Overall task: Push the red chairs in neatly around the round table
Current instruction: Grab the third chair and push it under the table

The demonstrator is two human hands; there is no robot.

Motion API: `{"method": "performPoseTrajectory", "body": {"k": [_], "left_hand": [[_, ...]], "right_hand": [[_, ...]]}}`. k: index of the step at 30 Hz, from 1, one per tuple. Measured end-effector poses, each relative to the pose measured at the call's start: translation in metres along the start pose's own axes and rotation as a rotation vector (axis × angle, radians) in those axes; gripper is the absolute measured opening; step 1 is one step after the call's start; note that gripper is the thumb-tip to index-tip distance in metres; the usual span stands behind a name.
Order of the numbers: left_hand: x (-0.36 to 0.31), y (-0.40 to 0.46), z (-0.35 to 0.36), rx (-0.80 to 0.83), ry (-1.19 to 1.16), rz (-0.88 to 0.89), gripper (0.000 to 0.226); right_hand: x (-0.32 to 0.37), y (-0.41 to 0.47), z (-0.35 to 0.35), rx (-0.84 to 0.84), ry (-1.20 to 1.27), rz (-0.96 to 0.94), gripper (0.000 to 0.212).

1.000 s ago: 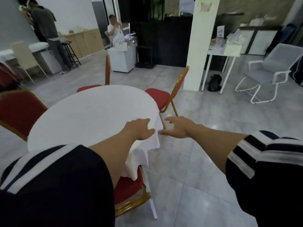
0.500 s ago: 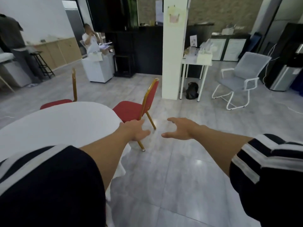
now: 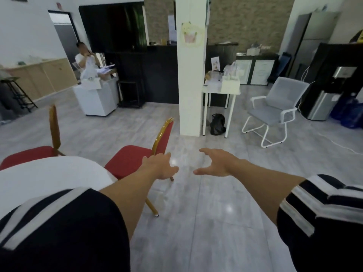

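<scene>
The round table [image 3: 49, 177] with its white cloth fills the lower left. A red chair [image 3: 129, 160] with a gold frame stands at its right side, seat toward the table, backrest angled away. A second red chair [image 3: 29, 154] stands at the far side, its backrest seen edge-on. My left hand [image 3: 161, 165] is stretched out, fingers apart, just below the near chair's backrest and holding nothing. To its right, over bare floor, my right hand [image 3: 218, 163] is open and empty as well.
A white pillar [image 3: 191, 75] rises behind the near chair, with a small white table [image 3: 222, 91] and a black bag [image 3: 217, 124] beside it. A grey armchair [image 3: 275, 110] stands at the right. A person [image 3: 86, 59] stands at a white counter far left.
The view has swung right and forward around the table. Both hands left the table's edge and now reach toward the near red chair, which looks closer.
</scene>
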State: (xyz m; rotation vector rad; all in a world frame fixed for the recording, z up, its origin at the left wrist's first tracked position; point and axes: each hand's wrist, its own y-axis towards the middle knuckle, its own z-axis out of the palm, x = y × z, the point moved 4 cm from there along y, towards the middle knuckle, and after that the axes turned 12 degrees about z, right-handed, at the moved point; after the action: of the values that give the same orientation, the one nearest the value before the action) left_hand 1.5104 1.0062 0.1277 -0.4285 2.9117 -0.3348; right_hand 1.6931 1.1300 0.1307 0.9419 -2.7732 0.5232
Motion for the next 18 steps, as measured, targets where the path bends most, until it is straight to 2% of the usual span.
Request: {"method": "performPoseTrajectory", "body": {"k": [8, 18], "left_hand": [[0.019, 0.123, -0.025, -0.026, 0.001, -0.014, 0.073], [0.026, 0.266, -0.043, -0.048, -0.090, -0.169, 0.076]], "right_hand": [[-0.027, 0.125, -0.039, 0.000, 0.024, -0.009, 0.108], [-0.055, 0.294, -0.096, 0.050, -0.028, -0.188, 0.109]]}}
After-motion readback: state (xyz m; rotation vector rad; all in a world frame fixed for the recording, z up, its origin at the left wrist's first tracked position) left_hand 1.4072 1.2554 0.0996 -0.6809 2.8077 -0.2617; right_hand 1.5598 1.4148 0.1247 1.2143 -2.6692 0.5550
